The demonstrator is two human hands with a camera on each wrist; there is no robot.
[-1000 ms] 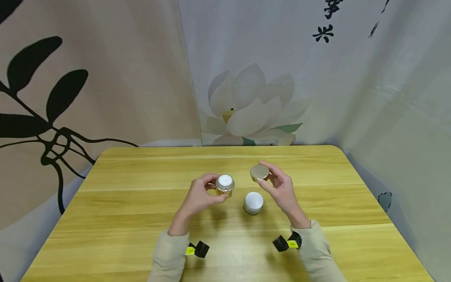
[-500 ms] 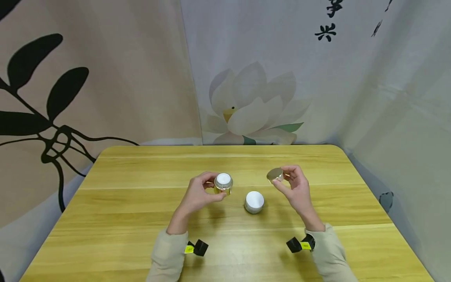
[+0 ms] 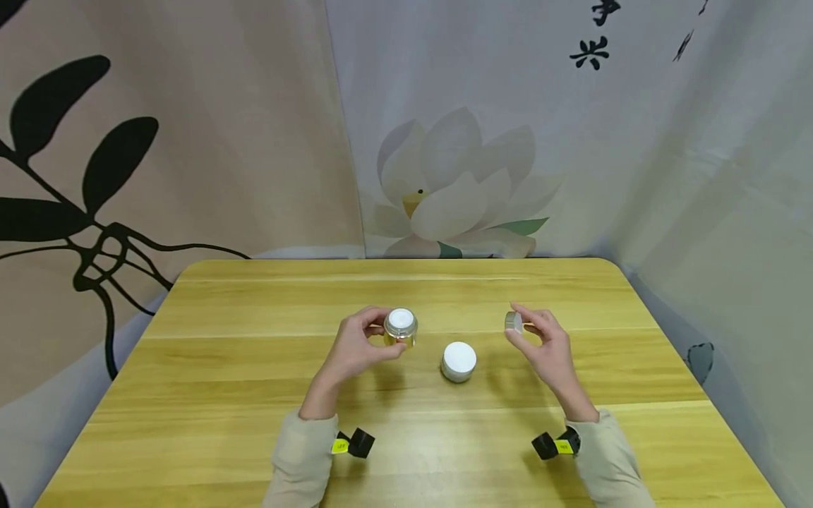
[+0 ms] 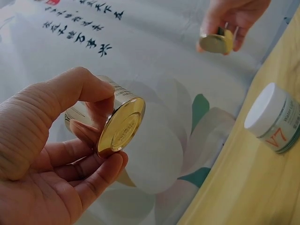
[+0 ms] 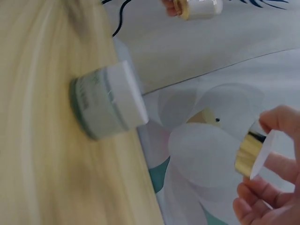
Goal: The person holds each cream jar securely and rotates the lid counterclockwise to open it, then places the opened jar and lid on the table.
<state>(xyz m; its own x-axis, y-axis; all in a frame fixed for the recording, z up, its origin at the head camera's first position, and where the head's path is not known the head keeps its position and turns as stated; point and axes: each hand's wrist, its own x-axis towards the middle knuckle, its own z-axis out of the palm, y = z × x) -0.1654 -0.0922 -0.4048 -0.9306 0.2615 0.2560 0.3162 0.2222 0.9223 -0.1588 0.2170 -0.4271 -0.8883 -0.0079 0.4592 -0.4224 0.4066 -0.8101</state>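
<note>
My left hand (image 3: 360, 346) grips a gold cream jar (image 3: 401, 329) above the table, its uncovered top showing white in the head view. The left wrist view shows the jar's shiny gold base (image 4: 125, 125) between thumb and fingers. To the right, my right hand (image 3: 547, 347) pinches a gold lid (image 3: 513, 322) by its rim. The lid is tipped on edge, and its white inner side faces my palm in the right wrist view. Between the hands a second jar (image 3: 459, 362) with a white lid stands upright on the table; "V7" is printed on it (image 4: 276, 122).
The wooden table (image 3: 254, 395) has rounded far corners. A printed cloth backdrop (image 3: 273, 127) with a lotus, dark leaves and characters hangs behind it and along the sides. A black wrist camera (image 3: 361, 443) sits on each sleeve.
My right hand has moved right, away from the gold jar, and turned the lid from nearly flat, gold top showing, onto its edge. The left hand and the white-lidded jar have barely shifted.
</note>
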